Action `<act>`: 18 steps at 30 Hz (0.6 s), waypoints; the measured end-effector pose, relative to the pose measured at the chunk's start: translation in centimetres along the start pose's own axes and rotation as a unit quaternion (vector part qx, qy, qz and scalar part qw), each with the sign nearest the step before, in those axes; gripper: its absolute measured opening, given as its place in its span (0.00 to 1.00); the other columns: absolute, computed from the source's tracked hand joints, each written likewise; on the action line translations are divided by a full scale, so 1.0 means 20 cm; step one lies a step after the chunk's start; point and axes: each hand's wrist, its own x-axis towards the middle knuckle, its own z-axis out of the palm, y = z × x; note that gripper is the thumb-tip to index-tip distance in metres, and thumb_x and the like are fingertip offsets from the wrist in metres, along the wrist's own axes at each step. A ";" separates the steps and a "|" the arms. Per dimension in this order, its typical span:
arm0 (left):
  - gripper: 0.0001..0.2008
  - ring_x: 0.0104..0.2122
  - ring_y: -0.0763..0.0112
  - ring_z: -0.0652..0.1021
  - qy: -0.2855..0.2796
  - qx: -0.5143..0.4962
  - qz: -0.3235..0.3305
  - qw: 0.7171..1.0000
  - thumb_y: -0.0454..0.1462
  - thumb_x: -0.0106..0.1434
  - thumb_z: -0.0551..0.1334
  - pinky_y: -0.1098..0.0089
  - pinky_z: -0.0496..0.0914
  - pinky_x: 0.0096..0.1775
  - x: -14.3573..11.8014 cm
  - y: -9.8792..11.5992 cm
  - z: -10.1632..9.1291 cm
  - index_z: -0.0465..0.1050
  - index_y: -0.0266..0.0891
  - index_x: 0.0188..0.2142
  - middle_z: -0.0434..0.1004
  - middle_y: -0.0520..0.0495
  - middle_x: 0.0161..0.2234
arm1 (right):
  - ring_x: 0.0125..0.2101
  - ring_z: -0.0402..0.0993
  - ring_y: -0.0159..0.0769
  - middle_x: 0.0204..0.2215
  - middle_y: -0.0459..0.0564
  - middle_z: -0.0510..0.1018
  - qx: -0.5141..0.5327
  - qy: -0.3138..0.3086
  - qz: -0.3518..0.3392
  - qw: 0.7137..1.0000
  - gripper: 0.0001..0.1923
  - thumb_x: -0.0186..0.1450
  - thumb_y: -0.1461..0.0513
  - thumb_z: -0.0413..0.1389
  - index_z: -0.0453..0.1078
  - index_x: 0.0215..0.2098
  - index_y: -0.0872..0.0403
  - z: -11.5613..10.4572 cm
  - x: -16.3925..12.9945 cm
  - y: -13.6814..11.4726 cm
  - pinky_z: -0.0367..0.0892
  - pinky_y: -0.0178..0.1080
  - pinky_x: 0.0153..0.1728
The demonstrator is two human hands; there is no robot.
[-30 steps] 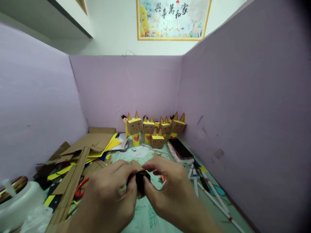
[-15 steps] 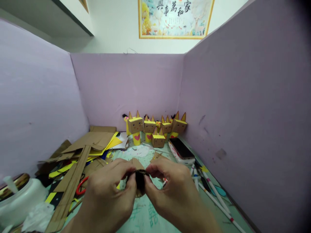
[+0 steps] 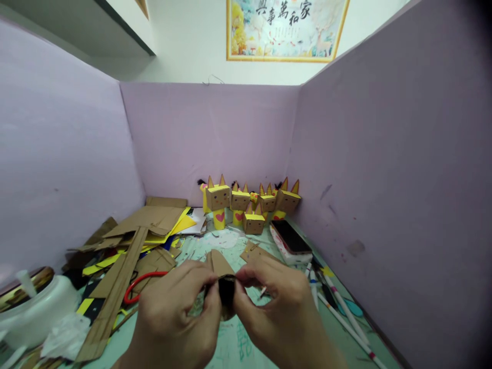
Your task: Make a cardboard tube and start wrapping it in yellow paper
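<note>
Both hands meeting low in the middle of the view, above the near part of the green mat (image 3: 230,343). Left hand (image 3: 175,320) curled, thumb and forefinger pinched on the left edge of a small black piece (image 3: 226,292); right hand (image 3: 282,312) curled the same way, fingertips pressed on its right edge and top. Held in the air between the fingertips, this black piece, with a brown cardboard flap (image 3: 217,261) standing up just behind it; cannot tell whether the two are already joined. Judged from this: small part still being shaped or fitted, not yet set on any body. Already finished, it seems, and standing in a row against the back wall: several yellow-and-brown box figures (image 3: 246,202) with pointed ears and pink hearts. Beside the hands on the left, red-handled scissors (image 3: 140,284), half under a loose heap of cardboard strips and yellow paper (image 3: 134,236), so material for more remains. Farther left, a white round container (image 3: 34,315) and crumpled white tissue (image 3: 63,338). On the right, a phone (image 3: 291,237) lying flat on a patterned case, then several marker pens (image 3: 338,318) scattered along the right wall. Around the table on three sides, plain lilac partition boards (image 3: 384,154); above them a pale wall with a framed picture (image 3: 286,28) bearing calligraphy.
</note>
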 end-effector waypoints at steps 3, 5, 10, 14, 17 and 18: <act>0.06 0.25 0.78 0.76 0.011 0.021 0.014 1.000 0.29 0.58 0.58 0.79 0.69 0.29 -0.03 0.00 0.01 0.67 0.42 0.30 0.74 0.55 0.26 | 0.21 0.71 0.33 0.19 0.47 0.74 0.004 0.004 -0.007 1.000 0.05 0.55 0.68 0.54 0.69 0.23 0.55 0.00 -0.01 0.00 0.62 0.34 0.20; 0.06 0.26 0.77 0.76 0.018 0.022 0.013 1.000 0.29 0.58 0.58 0.80 0.69 0.29 -0.04 0.00 0.01 0.66 0.43 0.30 0.74 0.55 0.26 | 0.21 0.71 0.33 0.19 0.47 0.74 0.003 0.010 -0.006 1.000 0.05 0.55 0.68 0.54 0.70 0.23 0.55 0.01 -0.01 0.00 0.62 0.34 0.20; 0.07 0.26 0.77 0.76 0.027 0.029 0.018 0.999 0.29 0.59 0.58 0.79 0.71 0.30 -0.05 0.00 0.01 0.66 0.43 0.32 0.74 0.55 0.26 | 0.21 0.72 0.33 0.19 0.47 0.74 0.000 0.016 -0.013 1.000 0.06 0.56 0.68 0.54 0.70 0.24 0.55 0.01 -0.03 0.00 0.62 0.34 0.20; 0.06 0.28 0.75 0.78 0.010 0.067 0.017 0.998 0.29 0.60 0.58 0.78 0.72 0.33 -0.09 0.00 0.01 0.67 0.42 0.34 0.77 0.53 0.29 | 0.23 0.72 0.33 0.21 0.45 0.74 0.000 0.003 -0.002 1.000 0.05 0.56 0.68 0.55 0.69 0.25 0.53 0.03 -0.06 0.02 0.63 0.34 0.23; 0.05 0.29 0.75 0.78 0.014 0.091 -0.002 0.996 0.31 0.61 0.57 0.77 0.72 0.33 -0.14 0.00 0.01 0.69 0.44 0.34 0.77 0.53 0.29 | 0.22 0.71 0.32 0.21 0.44 0.74 0.004 0.007 0.000 1.000 0.05 0.56 0.68 0.55 0.69 0.25 0.52 0.05 -0.11 0.03 0.62 0.34 0.23; 0.06 0.29 0.75 0.79 0.026 0.098 -0.003 0.995 0.31 0.61 0.57 0.77 0.71 0.32 -0.16 -0.01 0.01 0.69 0.44 0.34 0.78 0.53 0.29 | 0.22 0.71 0.31 0.20 0.44 0.73 0.009 0.008 -0.002 1.000 0.05 0.56 0.68 0.55 0.69 0.26 0.53 0.05 -0.12 0.02 0.62 0.33 0.23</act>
